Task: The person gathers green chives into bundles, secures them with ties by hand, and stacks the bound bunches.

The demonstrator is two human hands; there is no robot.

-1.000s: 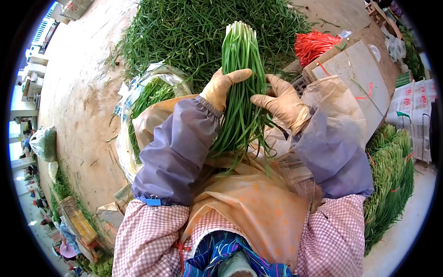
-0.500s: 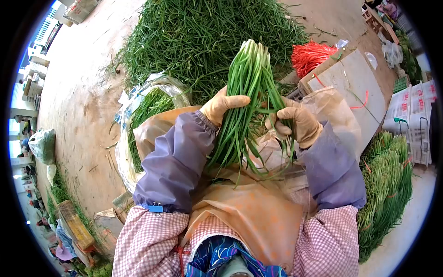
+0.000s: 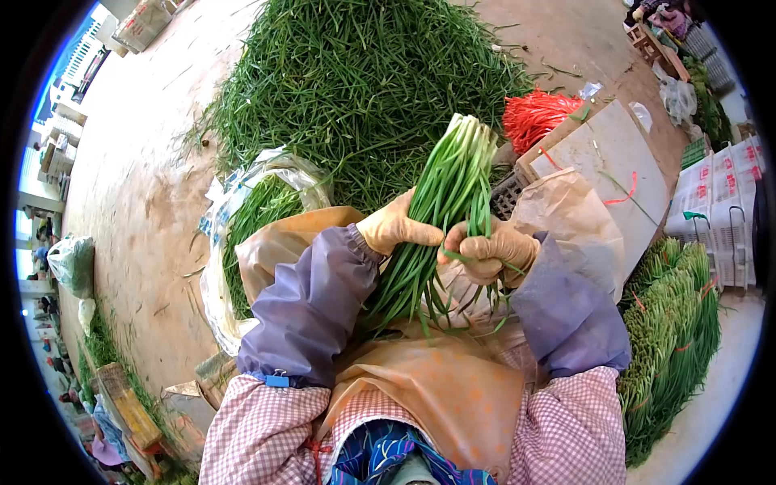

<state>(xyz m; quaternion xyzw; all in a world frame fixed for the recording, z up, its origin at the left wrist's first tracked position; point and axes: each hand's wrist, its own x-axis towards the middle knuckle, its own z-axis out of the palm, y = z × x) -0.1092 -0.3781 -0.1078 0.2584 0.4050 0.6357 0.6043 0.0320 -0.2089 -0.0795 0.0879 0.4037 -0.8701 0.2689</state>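
A bunch of garlic chives (image 3: 440, 202) is held up in front of my apron (image 3: 436, 388), pale stem ends at the top and green leaves hanging down. My left hand (image 3: 396, 226), in a cream glove, wraps round the bunch from the left with the thumb across its front. On the other side, my gloved right hand (image 3: 501, 252) has its fingers curled at the bunch's right edge, pinching a few chive leaves. Its fingertips are partly hidden.
A large heap of loose chives (image 3: 364, 81) lies ahead. Chives fill a plastic bag (image 3: 214, 267) at left. Red ties (image 3: 537, 113) sit by a white board (image 3: 602, 162). Tied bunches (image 3: 671, 347) and white crates (image 3: 715, 210) stand at right.
The bunch is lower in view and tilts more to the right. My right hand has moved left and down, closer to my left hand, its fingers curled tighter.
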